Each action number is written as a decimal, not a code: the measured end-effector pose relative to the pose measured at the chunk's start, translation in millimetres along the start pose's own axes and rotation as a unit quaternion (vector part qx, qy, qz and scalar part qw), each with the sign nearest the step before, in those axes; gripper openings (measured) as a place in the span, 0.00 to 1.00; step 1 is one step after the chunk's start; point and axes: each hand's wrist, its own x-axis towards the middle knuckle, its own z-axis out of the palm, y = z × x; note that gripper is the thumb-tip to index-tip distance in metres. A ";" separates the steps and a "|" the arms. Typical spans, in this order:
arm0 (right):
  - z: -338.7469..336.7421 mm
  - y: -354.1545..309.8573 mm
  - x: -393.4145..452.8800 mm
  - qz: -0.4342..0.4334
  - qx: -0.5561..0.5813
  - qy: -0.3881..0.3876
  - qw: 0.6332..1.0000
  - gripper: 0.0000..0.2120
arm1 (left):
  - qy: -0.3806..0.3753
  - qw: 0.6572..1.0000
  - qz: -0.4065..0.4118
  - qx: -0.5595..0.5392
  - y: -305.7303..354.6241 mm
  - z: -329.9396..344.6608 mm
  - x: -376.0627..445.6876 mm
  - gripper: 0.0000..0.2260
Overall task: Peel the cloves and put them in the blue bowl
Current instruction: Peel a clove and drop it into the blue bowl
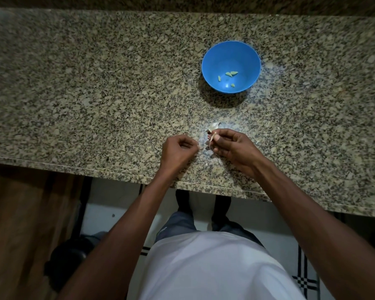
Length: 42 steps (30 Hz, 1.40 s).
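- Head view: our right hand (230, 146) pinches a small papery garlic clove (212, 136) above the speckled granite counter (95, 94).
- Our left hand (179, 151) is curled, perhaps pinching skin.
- Round blue plastic bowl (208, 61), well beyond, holds peeled cloves (231, 74).
- Best strip lengthwise, gripping firmly.

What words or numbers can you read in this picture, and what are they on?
None. No words, numbers or labels show anywhere.
The blue bowl is plain, with only peeled cloves inside.
The counter has only speckles.
The white shirt shows no print.
The right hand holds a clove; the left hand is curled.
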 end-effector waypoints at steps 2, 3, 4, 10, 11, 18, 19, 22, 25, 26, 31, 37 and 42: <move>-1.1 0.4 0.7 0.001 -0.016 0.002 1.000 0.09 | 0.008 1.000 0.008 0.002 -1.1 0.2 0.2 0.05; -1.7 0.5 0.8 0.002 -0.025 0.006 1.000 0.08 | 0.012 1.000 0.014 -0.004 -0.4 0.4 0.3 0.05; -2.4 1.0 1.0 0.002 -0.035 0.010 0.999 0.08 | 0.009 0.999 0.021 -0.022 0.8 0.5 -0.1 0.05; 0.2 4.3 -1.6 -0.052 -0.099 0.039 0.993 0.12 | -0.057 0.993 0.023 -0.096 12.3 10.6 -5.0 0.14; 1.1 4.9 -2.6 -0.064 -0.107 0.039 0.991 0.12 | -0.050 0.994 0.024 -0.099 12.3 12.5 -5.0 0.13; -4.1 11.2 -4.0 -0.076 -0.118 0.040 0.989 0.12 | -0.025 0.997 0.022 -0.069 11.8 19.1 -2.0 0.06; -4.2 11.1 -4.5 -0.082 -0.136 0.044 0.986 0.11 | -0.016 0.998 0.026 -0.059 11.9 20.5 -1.7 0.06; -3.5 9.4 -4.0 -0.119 -0.232 0.068 0.963 0.07 | 0.017 0.999 0.036 -0.034 13.1 24.3 -0.7 0.08; -0.2 7.7 -2.3 -0.155 -0.317 0.101 0.930 0.03 | 0.039 0.998 0.052 -0.019 17.6 26.9 -3.2 0.13; 1.3 7.5 -2.3 -0.162 -0.331 0.112 0.923 0.03 | 0.043 0.997 0.055 -0.017 18.8 27.5 -4.1 0.13; 11.6 14.4 -5.0 -0.211 -0.375 0.141 0.892 0.05 | 0.057 0.997 0.039 -0.016 19.2 26.7 -5.3 0.16; 9.1 19.6 -0.9 -0.159 -0.296 0.167 0.927 0.08 | 0.043 0.998 0.047 -0.025 19.0 26.5 -8.2 0.19; 4.8 19.0 -2.6 -0.124 -0.222 0.115 0.960 0.09 | 0.027 0.998 0.050 -0.030 19.4 22.2 -8.9 0.20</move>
